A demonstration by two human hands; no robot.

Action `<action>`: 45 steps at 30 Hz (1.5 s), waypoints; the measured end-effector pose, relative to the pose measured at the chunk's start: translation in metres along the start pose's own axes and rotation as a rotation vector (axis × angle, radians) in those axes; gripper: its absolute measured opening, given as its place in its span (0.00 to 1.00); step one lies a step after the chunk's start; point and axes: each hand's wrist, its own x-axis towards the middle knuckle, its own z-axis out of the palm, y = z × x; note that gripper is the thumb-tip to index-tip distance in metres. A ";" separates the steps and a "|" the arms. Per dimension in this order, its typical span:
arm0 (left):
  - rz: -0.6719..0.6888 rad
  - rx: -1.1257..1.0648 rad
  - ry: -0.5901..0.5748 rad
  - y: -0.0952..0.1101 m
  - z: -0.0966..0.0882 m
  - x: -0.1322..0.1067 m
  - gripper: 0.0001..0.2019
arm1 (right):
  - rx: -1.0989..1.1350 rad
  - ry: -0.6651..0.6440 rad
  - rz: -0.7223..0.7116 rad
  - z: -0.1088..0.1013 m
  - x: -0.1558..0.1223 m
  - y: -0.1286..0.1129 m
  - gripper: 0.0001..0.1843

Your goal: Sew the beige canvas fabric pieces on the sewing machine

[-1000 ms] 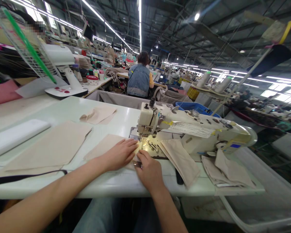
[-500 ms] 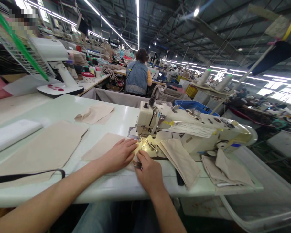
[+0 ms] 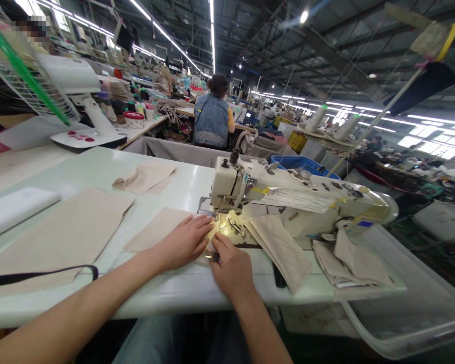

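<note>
A beige fabric piece lies on the pale sewing table, its right end under the needle area of a cream sewing machine. My left hand rests flat on this piece, fingers stretched toward the presser foot. Close beside it, my right hand is closed at the fabric's near edge, thumb and forefinger by the lit needle plate. A small shiny metal tool, probably thread snips, sticks out of the right hand; its full shape is hidden. The stitching point is partly covered by my left fingers.
Large beige panels and a black strap lie left, near a white block. Folded beige pieces and a stack lie right. A fan stands back left; a co-worker sits ahead.
The whole view has shifted slightly, so everything appears a little further left. Both hands keep nearly the same place at the needle, and the metal tool looks slightly turned.
</note>
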 end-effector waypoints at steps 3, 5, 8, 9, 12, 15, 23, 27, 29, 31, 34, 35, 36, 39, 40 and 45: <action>-0.001 0.001 0.003 0.000 0.001 0.000 0.18 | -0.002 -0.006 0.005 -0.001 0.000 -0.001 0.20; -0.006 0.001 0.004 0.000 0.001 0.000 0.19 | -0.002 -0.006 0.003 -0.001 0.000 -0.001 0.19; -0.016 -0.002 -0.008 0.000 0.000 0.001 0.19 | -0.008 -0.002 -0.002 -0.001 0.001 -0.001 0.18; -0.018 -0.002 -0.014 0.001 -0.001 0.001 0.20 | -0.011 0.000 -0.003 -0.001 0.001 -0.001 0.17; -0.020 -0.001 -0.025 0.001 -0.003 0.001 0.20 | -0.016 -0.003 -0.001 -0.001 0.001 0.000 0.17; -0.020 -0.005 -0.040 0.002 -0.004 0.002 0.20 | -0.019 -0.029 0.013 -0.003 0.002 -0.001 0.18; -0.010 -0.010 -0.038 -0.001 -0.003 0.003 0.20 | -0.030 -0.079 0.036 -0.010 0.004 -0.006 0.17; -0.003 0.000 -0.036 -0.003 -0.002 0.003 0.20 | -0.039 -0.092 0.047 -0.012 0.005 -0.007 0.18; 0.005 0.018 -0.030 -0.002 -0.002 0.002 0.20 | -0.022 -0.100 0.048 -0.013 0.004 -0.007 0.18; 0.019 0.040 -0.037 0.002 -0.004 -0.002 0.21 | 0.023 -0.097 0.047 -0.014 0.002 -0.005 0.19; 0.079 0.057 -0.040 0.015 -0.010 -0.013 0.20 | 0.135 -0.022 0.066 -0.013 -0.004 0.003 0.24; 0.109 0.059 -0.031 0.021 -0.012 -0.018 0.20 | 0.169 0.019 0.076 -0.013 -0.007 0.006 0.26; 0.139 0.059 -0.020 0.026 -0.013 -0.023 0.18 | 0.194 0.057 0.085 -0.013 -0.011 0.009 0.27; 0.209 0.056 -0.002 0.038 -0.014 -0.039 0.16 | 0.217 0.097 0.051 -0.014 -0.024 0.012 0.30; 0.227 0.054 0.001 0.040 -0.012 -0.043 0.16 | 0.211 0.082 0.020 -0.015 -0.028 0.011 0.32; 0.268 0.067 0.013 0.037 -0.003 -0.055 0.22 | 0.089 -0.070 -0.078 -0.016 -0.041 0.002 0.37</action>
